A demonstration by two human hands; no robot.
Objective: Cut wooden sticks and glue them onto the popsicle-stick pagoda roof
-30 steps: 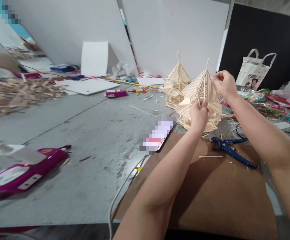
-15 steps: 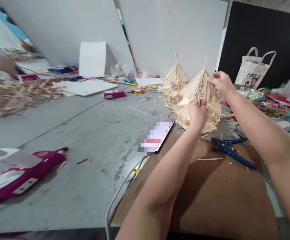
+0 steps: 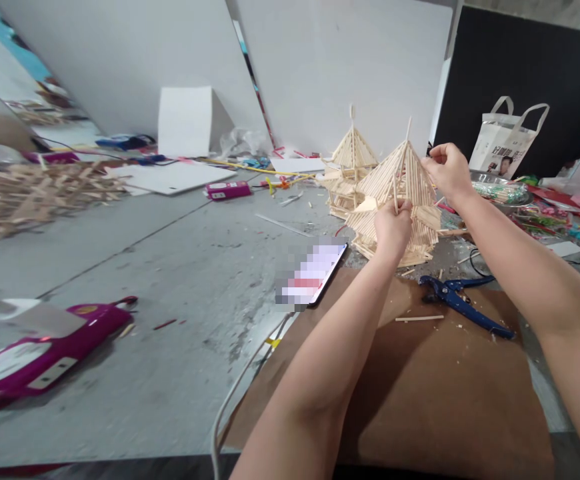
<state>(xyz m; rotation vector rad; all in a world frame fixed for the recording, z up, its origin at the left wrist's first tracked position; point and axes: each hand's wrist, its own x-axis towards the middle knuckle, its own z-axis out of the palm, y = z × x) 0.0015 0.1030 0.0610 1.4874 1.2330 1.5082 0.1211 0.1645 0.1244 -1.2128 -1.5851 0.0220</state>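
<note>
A pagoda-like model [image 3: 393,173] made of pale thin wooden sticks stands at the back edge of the brown board, with a pointed roof and a stick rising from its peak. My left hand [image 3: 393,230] is closed at the front of its roof, around the lower end of a thin wooden stick [image 3: 396,190]; whether that stick is loose or fixed to the roof I cannot tell. My right hand [image 3: 449,172] is pinched close beside the roof's upper right slope. What its fingertips hold, if anything, is too small to make out.
Behind stands a second stick model [image 3: 353,157]. Blue cutters [image 3: 463,303] and a short stick [image 3: 419,319] lie on the brown board [image 3: 445,393]. A phone [image 3: 313,273], purple power strips [image 3: 85,327], a wood pile [image 3: 35,190] and a white bag [image 3: 503,143] surround it.
My right hand has shifted slightly right, away from the roof's peak. My left hand stays at the roof front, and the view has moved a little.
</note>
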